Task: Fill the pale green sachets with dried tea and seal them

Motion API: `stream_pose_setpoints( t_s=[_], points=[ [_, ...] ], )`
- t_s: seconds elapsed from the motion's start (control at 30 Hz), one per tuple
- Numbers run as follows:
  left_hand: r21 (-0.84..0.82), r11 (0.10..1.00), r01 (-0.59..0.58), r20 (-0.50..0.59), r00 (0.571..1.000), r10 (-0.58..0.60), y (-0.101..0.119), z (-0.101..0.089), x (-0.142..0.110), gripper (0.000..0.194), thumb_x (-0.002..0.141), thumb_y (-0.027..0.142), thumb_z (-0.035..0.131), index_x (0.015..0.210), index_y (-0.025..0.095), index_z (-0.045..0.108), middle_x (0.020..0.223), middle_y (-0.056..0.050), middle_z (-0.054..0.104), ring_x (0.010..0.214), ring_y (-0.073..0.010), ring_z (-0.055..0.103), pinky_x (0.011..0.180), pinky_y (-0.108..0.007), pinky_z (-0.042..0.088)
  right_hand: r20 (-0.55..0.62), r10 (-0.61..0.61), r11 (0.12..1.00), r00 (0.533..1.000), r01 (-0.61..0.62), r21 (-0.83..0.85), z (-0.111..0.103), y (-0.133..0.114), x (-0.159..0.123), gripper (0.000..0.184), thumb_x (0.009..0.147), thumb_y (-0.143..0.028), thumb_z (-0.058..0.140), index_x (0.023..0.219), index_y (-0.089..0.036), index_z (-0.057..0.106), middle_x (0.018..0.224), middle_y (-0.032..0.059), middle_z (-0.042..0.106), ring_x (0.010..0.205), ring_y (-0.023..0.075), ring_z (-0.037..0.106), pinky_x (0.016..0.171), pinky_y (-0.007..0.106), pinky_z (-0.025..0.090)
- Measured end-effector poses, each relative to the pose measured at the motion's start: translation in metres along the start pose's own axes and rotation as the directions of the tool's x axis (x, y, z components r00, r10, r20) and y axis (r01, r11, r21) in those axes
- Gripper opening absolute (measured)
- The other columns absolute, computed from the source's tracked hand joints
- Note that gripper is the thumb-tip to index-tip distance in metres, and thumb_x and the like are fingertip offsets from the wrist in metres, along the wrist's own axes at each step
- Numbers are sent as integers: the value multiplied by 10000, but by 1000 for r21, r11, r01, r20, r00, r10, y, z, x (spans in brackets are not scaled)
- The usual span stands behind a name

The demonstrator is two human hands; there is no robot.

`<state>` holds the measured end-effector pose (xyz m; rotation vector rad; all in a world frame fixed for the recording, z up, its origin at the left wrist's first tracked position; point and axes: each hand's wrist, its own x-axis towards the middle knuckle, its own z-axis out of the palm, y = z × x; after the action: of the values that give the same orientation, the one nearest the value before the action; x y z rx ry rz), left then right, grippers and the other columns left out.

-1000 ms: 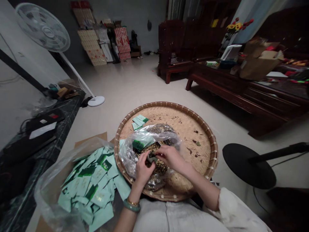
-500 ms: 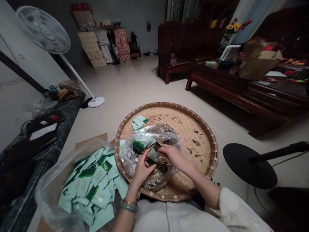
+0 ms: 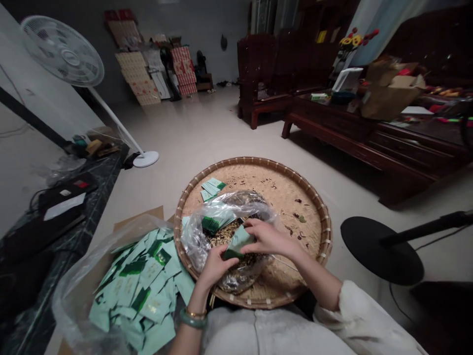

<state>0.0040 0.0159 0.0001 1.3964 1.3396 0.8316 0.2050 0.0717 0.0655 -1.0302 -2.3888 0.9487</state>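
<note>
A pale and dark green sachet (image 3: 239,240) is held over an opened clear plastic bag (image 3: 192,231) of loose dried, tea-like bits (image 3: 224,233). My left hand (image 3: 215,265) grips its lower dark green end between thumb and fingers. At the upper right side, my right hand (image 3: 269,238) pinches the same sachet, its fingers partly behind it. Inside the bag's left part lies a stack of similar sachets (image 3: 225,217). The bag rests on a round woven bamboo tray (image 3: 314,217), where a few more sachets (image 3: 212,187) lie toward the back left.
A large plastic-lined box to my left is heaped with green sachets (image 3: 148,291). Dark scraps (image 3: 302,218) lie on the tray's right. A white fan (image 3: 146,159) stands ahead left, a black round base (image 3: 380,249) at right, a wooden table (image 3: 332,116) beyond.
The sachet has turned so that more of its pale green face shows. My right hand has shifted from its top edge to a fuller grip on its side.
</note>
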Motion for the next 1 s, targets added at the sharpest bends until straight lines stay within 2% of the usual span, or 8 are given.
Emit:
stream_pose_setpoints(
  t_s=[0.1, 0.23, 0.37, 0.6, 0.7, 0.8, 0.9, 1.0],
  points=[
    [44, 999, -1, 23, 1000, 0, 0, 6, -2, 91, 594, 159, 698, 678, 126, 705, 611, 1, 646, 591, -149, 537, 576, -228, 385, -131, 74, 984, 989, -52, 170, 20, 4, 8, 297, 827, -352, 619, 607, -157, 664, 948, 69, 631, 928, 201, 570, 823, 318, 428],
    [22, 1000, 7, 26, 1000, -8, 0, 6, 0, 60, 588, 162, 700, 635, 125, 701, 574, 8, 625, 565, -142, 515, 560, -224, 365, -213, 135, 942, 968, -59, 330, 31, 6, 10, 257, 852, -271, 587, 640, -157, 677, 955, 66, 638, 932, 186, 578, 836, 313, 432],
    [-71, 997, 42, 11, 999, -42, -3, 6, 2, 168, 565, 150, 705, 729, 133, 735, 663, -14, 686, 633, -174, 572, 642, -257, 428, -138, 61, 982, 988, -35, 187, 12, 1, -1, 151, 811, -308, 645, 798, -172, 710, 1029, 79, 620, 997, 211, 553, 879, 327, 412],
    [-145, 989, -14, -49, 999, 6, 0, 11, 0, 286, 625, 258, 714, 892, 156, 737, 829, -44, 719, 758, -197, 601, 733, -283, 454, 62, -10, 999, 998, 12, -32, 0, -6, -8, 136, 839, -220, 603, 761, -150, 690, 797, 46, 612, 708, 142, 568, 637, 230, 404],
    [-186, 983, -2, -59, 998, -10, -1, 9, -1, 277, 717, 389, 643, 757, 132, 739, 664, -27, 667, 630, -161, 546, 615, -252, 421, 23, 7, 1000, 1000, -7, 13, 2, -7, -8, 144, 820, -238, 630, 718, -147, 675, 783, 37, 607, 686, 133, 563, 620, 225, 399],
    [-200, 980, 13, -61, 998, -25, -2, 9, -2, 380, 720, 471, 628, 621, 113, 707, 556, -10, 590, 557, -134, 476, 546, -237, 372, -96, 85, 990, 992, -73, 123, 4, -7, -9, 112, 792, -231, 657, 715, -150, 668, 755, 25, 619, 682, 134, 566, 618, 224, 410],
    [-226, 974, -11, -63, 998, -3, 3, 10, -1, 375, 698, 483, 648, 705, 116, 724, 643, -21, 629, 619, -148, 507, 592, -242, 398, -166, 135, 979, 977, -106, 173, 9, -6, -9, 9, 754, -151, 670, 752, -159, 674, 749, 14, 640, 687, 133, 572, 631, 224, 419],
    [-238, 971, -27, -120, 993, -1, 12, 11, 0, 379, 694, 480, 650, 784, 122, 733, 675, -30, 649, 656, -165, 532, 628, -253, 421, -158, 120, 981, 980, -93, 170, 14, -5, -8, 27, 756, -162, 664, 767, -167, 687, 737, 12, 653, 675, 136, 577, 619, 229, 420]
  ],
)
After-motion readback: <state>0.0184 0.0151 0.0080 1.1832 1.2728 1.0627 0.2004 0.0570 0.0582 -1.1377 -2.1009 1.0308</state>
